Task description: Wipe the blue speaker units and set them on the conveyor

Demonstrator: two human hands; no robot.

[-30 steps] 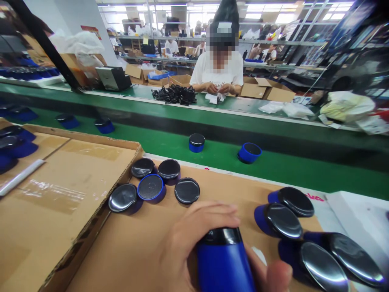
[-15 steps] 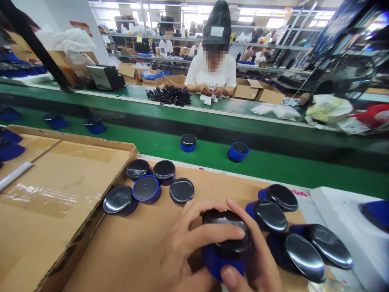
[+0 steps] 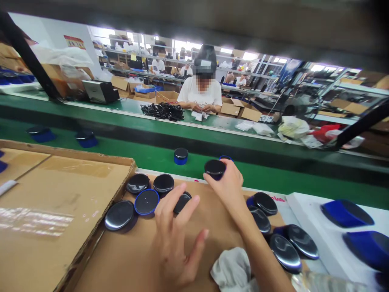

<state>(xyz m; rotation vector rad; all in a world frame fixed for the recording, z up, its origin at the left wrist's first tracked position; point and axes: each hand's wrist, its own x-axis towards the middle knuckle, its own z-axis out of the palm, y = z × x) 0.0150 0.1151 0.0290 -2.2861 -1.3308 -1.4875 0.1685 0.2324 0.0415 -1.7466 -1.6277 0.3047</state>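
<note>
My right hand (image 3: 226, 184) is shut on a small round unit with a glossy black cap (image 3: 214, 169), raised at the far edge of the cardboard sheet (image 3: 206, 227). Its blue body is mostly hidden by my fingers. My left hand (image 3: 173, 233) hangs open above the cardboard, fingers spread, holding nothing. Its fingertips are close to a black-capped unit (image 3: 182, 202), which they partly hide. To its left lies a blue-rimmed unit with a dark mesh top (image 3: 146, 202). Several glossy black caps (image 3: 285, 253) lie tilted to the right of my right forearm.
A white cloth (image 3: 232, 269) lies under my right forearm. A white tray (image 3: 306, 211) holds blue pieces at the right. A raised cardboard box flap (image 3: 60, 194) lies left. Blue units stand on the green conveyor belt (image 3: 243, 174). A co-worker (image 3: 200, 91) sits beyond it, beside black cables (image 3: 162, 111).
The black-capped unit has moved away from me toward the belt, now in my right hand alone. My left hand has let go and opened. The view has tilted upward.
</note>
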